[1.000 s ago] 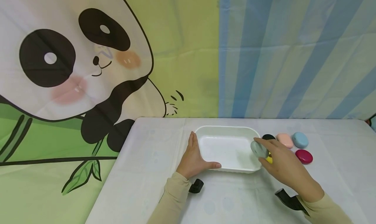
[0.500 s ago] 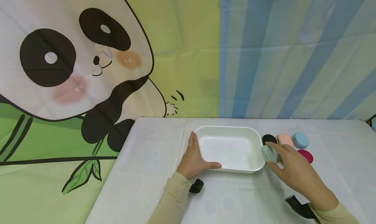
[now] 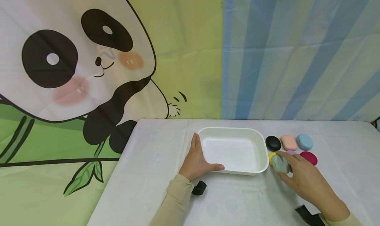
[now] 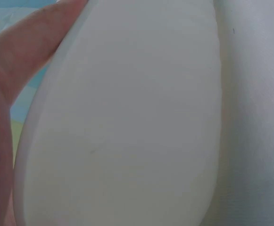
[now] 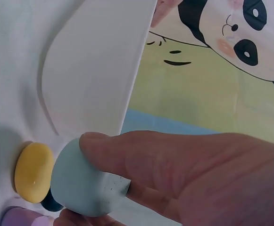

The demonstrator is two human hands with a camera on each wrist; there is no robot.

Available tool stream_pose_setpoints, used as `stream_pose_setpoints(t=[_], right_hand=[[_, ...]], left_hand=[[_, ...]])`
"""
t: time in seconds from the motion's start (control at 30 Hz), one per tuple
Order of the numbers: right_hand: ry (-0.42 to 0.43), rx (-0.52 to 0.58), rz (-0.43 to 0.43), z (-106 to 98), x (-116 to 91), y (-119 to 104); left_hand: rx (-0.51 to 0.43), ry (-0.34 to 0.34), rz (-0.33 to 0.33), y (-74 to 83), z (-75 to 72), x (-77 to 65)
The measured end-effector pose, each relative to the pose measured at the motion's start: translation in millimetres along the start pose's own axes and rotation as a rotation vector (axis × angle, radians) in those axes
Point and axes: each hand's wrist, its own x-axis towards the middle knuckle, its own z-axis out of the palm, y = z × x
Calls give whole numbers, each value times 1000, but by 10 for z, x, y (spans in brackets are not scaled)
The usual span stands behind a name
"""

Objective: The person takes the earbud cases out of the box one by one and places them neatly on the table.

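A white rectangular plastic tray (image 3: 258, 168) stands on the table. My left hand (image 3: 198, 158) rests against its near left corner, fingers straight along the left side and thumb along the front rim; the left wrist view shows the thumb touching the tray wall (image 4: 137, 113). To the right of the tray, my right hand (image 3: 308, 178) pinches a pale green rounded case (image 3: 280, 164) between thumb and fingers. In the right wrist view this pale green case (image 5: 80, 181) is beside a yellow rounded case (image 5: 34, 173), partly covering a dark one behind.
Right of the tray lie a black case (image 3: 273, 143), a pink case (image 3: 289, 142), a light blue case (image 3: 304, 142) and a dark red case (image 3: 309, 158). A purple case (image 3: 291, 152) is mostly hidden by my right hand. A panda-print curtain (image 3: 190, 54) hangs behind the white-covered table (image 3: 160, 147).
My right hand has carried the pale green case from over the tray's right rim to the right and nearer me, uncovering the black case. My left hand has stayed at the tray.
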Motion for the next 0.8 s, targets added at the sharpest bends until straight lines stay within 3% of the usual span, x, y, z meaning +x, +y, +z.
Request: stream_pose_setpoints(t=[0.27, 0.57, 0.8], right_hand=[[-142, -6, 136, 71, 27, 29], [-153, -30, 92, 185, -21, 97], [-245, -46, 136, 255, 21, 132]], left_hand=[[2, -2, -3, -10, 10, 4], [-6, -2, 1, -3, 3, -11], [-11, 0, 16, 19, -3, -11]])
